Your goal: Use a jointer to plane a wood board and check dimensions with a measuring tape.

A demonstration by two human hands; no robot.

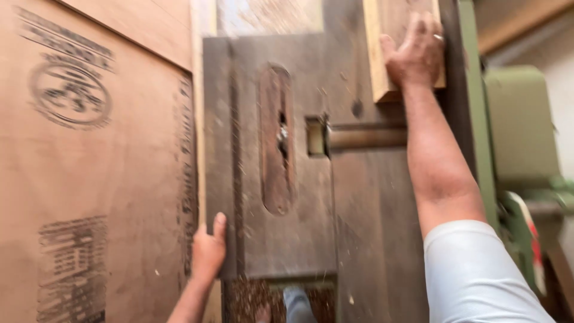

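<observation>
A large brown plywood sheet [95,161] with dark stamped marks fills the left side. My left hand [208,250] grips its right edge, thumb up, beside a dark metal saw table [299,197]. The table has an oval insert [276,140] with a slot in its middle. My right hand [415,54] reaches far forward and rests flat on a pale wooden block [382,42] at the table's far right, fingers spread over it. The picture is motion-blurred.
A green machine body [520,125] and green rail [475,101] stand to the right. A round wooden bar [365,137] lies across the table next to a small square opening. Sawdust covers the floor [251,299] below, where a foot shows.
</observation>
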